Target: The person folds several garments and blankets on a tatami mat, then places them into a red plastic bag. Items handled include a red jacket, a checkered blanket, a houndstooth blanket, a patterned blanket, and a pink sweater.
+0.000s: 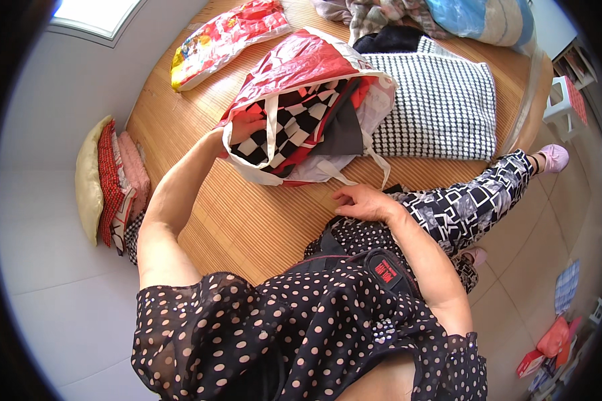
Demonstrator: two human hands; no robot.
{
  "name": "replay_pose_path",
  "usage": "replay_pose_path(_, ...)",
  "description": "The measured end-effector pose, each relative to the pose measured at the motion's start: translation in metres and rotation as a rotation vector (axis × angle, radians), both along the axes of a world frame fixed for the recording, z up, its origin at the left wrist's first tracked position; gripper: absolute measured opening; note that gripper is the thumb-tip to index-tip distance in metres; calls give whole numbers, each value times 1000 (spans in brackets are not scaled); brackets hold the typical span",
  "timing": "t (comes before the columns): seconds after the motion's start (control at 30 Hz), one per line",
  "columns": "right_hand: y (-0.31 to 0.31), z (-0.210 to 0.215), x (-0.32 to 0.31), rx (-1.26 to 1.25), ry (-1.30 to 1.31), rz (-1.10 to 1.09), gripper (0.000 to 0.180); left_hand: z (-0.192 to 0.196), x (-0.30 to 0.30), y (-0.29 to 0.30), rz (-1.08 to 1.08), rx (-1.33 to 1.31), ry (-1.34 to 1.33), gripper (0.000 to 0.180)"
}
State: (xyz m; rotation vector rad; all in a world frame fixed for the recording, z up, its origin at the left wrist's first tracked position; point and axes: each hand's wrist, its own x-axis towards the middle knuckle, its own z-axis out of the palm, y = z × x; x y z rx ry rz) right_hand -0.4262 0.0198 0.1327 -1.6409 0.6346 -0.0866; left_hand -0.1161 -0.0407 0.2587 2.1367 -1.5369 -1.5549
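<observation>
A red and white plastic bag (pixel 294 63) lies on its side on the wooden-slat mat, its mouth facing me. Inside it are a black-and-white checkered cloth (pixel 294 130) and a dark grey cloth (pixel 341 127). My left hand (pixel 246 125) reaches into the mouth at its left side, against the checkered cloth and behind a white strap (pixel 271 130). Its fingertips are partly hidden, so its grip does not show. My right hand (pixel 366 202) rests by my thigh with loosely bent fingers and nothing in them, just below the bag's loose white straps (pixel 334 172).
Right of the bag lies a black-and-white woven textile bundle (pixel 441 107). Behind are a flat red and yellow plastic bag (pixel 227 40) and a blue-and-clear wrapped bundle (pixel 481 20). Stacked cushions (pixel 107 180) stand against the left wall. A white stool (pixel 565 103) is at right.
</observation>
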Motion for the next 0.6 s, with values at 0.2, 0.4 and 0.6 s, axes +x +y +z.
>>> replay_pose_path(0.2, 1, -2, 1, 20, -10, -37, 49, -11, -3, 13, -432, -26, 54, 29)
replay_pose_path(0.4, 1, -4, 0, 2, -2, -41, 49, -23, 7, 16, -163, -1, -158, 19)
replay_pose_path(0.6, 1, -7, 1, -16, -22, -39, 49, -67, 54, 36, -604, -973, -468, 34)
